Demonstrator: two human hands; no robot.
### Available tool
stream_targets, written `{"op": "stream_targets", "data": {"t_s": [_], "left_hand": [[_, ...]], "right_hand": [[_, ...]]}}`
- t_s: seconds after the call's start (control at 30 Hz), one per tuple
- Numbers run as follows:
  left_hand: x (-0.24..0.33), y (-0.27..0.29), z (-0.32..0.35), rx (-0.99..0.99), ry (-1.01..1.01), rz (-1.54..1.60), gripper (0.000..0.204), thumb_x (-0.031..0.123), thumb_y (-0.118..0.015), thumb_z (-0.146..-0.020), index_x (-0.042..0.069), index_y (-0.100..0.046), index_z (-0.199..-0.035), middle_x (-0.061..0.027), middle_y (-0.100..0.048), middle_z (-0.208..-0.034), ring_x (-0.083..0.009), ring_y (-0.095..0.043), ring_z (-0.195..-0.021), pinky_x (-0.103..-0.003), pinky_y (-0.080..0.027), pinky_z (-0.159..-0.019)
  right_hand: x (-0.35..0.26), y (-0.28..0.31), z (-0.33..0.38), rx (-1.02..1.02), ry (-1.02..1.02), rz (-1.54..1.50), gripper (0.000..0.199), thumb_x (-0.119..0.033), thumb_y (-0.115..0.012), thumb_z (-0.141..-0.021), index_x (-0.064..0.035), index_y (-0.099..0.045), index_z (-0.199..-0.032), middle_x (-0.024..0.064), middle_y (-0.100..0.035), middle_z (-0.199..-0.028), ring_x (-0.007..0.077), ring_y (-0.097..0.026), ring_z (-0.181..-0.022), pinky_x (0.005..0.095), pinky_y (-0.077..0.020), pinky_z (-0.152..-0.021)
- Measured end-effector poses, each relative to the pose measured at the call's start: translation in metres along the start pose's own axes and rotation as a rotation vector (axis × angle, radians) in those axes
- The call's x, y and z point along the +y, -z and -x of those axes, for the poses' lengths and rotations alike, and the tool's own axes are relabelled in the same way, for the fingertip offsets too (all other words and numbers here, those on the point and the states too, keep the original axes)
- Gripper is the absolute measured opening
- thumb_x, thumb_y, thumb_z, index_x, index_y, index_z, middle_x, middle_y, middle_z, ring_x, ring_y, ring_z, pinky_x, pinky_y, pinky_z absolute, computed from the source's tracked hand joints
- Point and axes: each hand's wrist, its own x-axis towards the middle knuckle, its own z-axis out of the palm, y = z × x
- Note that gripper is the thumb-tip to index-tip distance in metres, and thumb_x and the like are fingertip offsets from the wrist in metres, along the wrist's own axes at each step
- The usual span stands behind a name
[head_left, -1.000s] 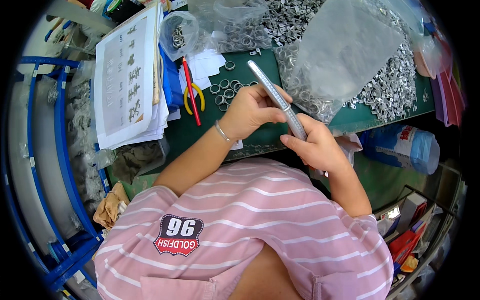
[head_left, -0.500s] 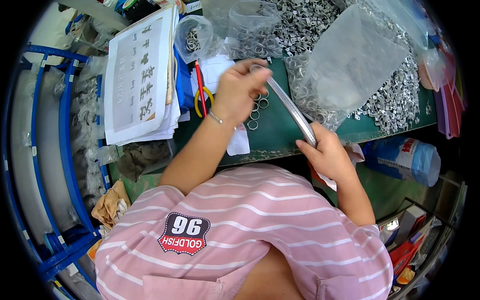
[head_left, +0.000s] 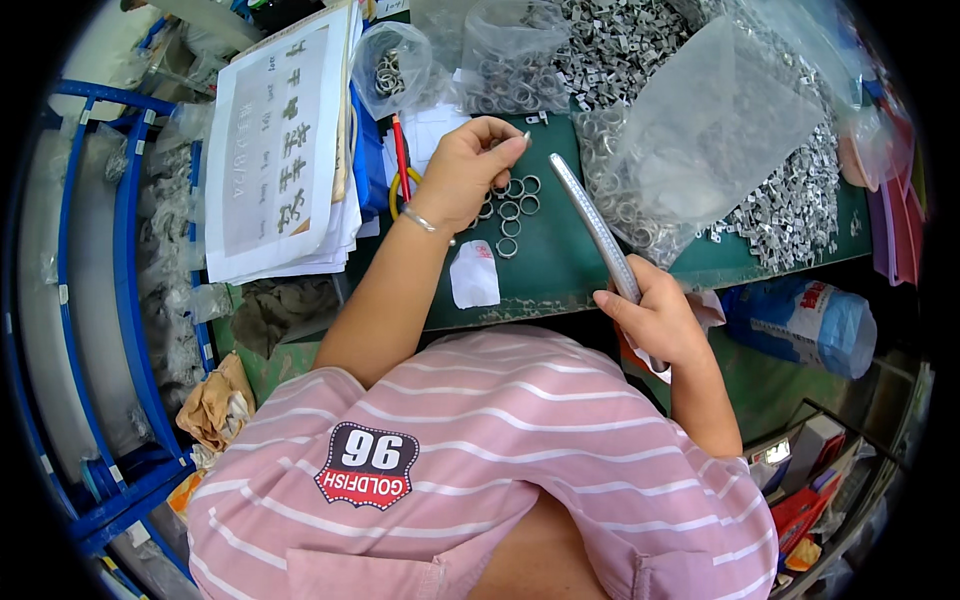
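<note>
My left hand (head_left: 465, 175) is raised over the green bench, thumb and forefinger pinched on a small shiny ring (head_left: 527, 138), mostly hidden by the fingertips. In my right hand (head_left: 660, 315) is a long tapered metal ring mandrel (head_left: 598, 225) with fine markings along its side. Its narrow end points up and away to the left, apart from the ring. Several loose metal rings (head_left: 509, 211) lie on the bench just right of my left hand. A small white paper slip (head_left: 474, 275) lies below them, near the bench edge.
Clear bags of rings (head_left: 515, 75) and a heap of small metal clips (head_left: 620, 45) cover the far side. A large plastic bag (head_left: 710, 130) lies at right. Left are stacked papers (head_left: 270, 160) and a red stick-like tool (head_left: 401, 150) beside a yellow handle (head_left: 397, 190).
The ring at the mandrel's narrow end has come off in my left hand, which moved slightly left and down. The mandrel has turned in my right hand, showing its markings.
</note>
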Motion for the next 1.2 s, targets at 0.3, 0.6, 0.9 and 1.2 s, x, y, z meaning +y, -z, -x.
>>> {"op": "stream_targets", "data": {"t_s": [0.3, 0.6, 0.9, 1.2], "left_hand": [[-0.001, -0.027, 0.040, -0.433, 0.051, 0.221, 0.048, -0.006, -0.066, -0.071, 0.002, -0.048, -0.115, -0.0180, -0.062, -0.103, -0.0215, -0.060, -0.097, -0.029, -0.045, -0.088], [-0.002, -0.035, 0.046, -0.470, 0.074, 0.172, 0.031, -0.002, -0.067, -0.073, 0.000, -0.057, -0.103, -0.0083, -0.059, -0.096, -0.0121, -0.056, -0.083, -0.022, -0.045, -0.072], [0.052, -0.023, -0.014, -0.014, -0.343, 0.507, 0.025, 0.005, -0.056, -0.084, -0.001, -0.052, -0.108, -0.0077, -0.057, -0.093, -0.0088, -0.047, -0.066, -0.019, -0.038, -0.057], [0.085, -0.007, -0.091, 0.346, -0.681, -0.825, 0.022, 0.011, -0.058, -0.079, -0.001, -0.064, -0.097, -0.0123, -0.066, -0.086, -0.0185, -0.063, -0.079, -0.029, -0.048, -0.072]], "right_hand": [[-0.024, -0.005, -0.006, -0.096, 0.081, 0.010, 0.022, -0.015, -0.065, -0.078, -0.0005, -0.048, -0.078, 0.0072, -0.049, -0.066, 0.0157, -0.047, -0.062, 0.0322, -0.0405, -0.058], [-0.013, -0.008, -0.006, -0.066, 0.152, 0.076, 0.025, -0.018, -0.065, -0.078, 0.0002, -0.048, -0.079, 0.0134, -0.050, -0.068, 0.0234, -0.048, -0.063, 0.0354, -0.0404, -0.060], [-0.003, -0.001, 0.006, -0.196, -0.051, -0.360, 0.021, -0.010, -0.063, -0.082, -0.0061, -0.044, -0.073, -0.0006, -0.046, -0.052, 0.0066, -0.043, -0.038, 0.0224, -0.0327, -0.033], [-0.001, 0.000, 0.006, -0.125, -0.009, -0.393, 0.021, -0.008, -0.063, -0.082, -0.0057, -0.044, -0.074, -0.0017, -0.044, -0.052, 0.0062, -0.042, -0.037, 0.0221, -0.0314, -0.033]]}}
